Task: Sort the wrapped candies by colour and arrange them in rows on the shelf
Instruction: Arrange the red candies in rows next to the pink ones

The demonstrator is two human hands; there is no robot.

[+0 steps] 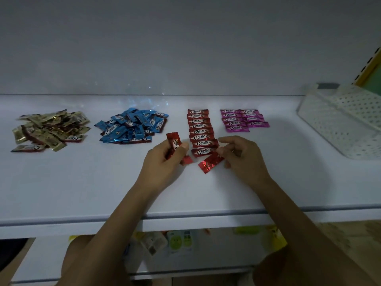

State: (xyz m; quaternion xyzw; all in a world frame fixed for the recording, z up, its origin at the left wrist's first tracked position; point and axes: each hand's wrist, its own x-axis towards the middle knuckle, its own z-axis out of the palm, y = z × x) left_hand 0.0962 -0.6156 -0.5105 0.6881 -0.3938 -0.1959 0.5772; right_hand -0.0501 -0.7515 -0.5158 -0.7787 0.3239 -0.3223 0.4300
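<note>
While my left hand (pixel 165 162) grips red candies (pixel 174 143) above the shelf (pixel 92 182), my right hand (pixel 242 157) pinches 1 tilted red candy (pixel 211 162) at the red row's (pixel 201 131) near end. Pink candies (pixel 243 119) fill 2 columns beside it; the blue pile (pixel 132 125) and gold pile (pixel 51 129) lie left.

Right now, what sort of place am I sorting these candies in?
Probably a shop display unit: a long white shelf, packaged goods on the tier below it, and a perforated white basket at the right.
</note>
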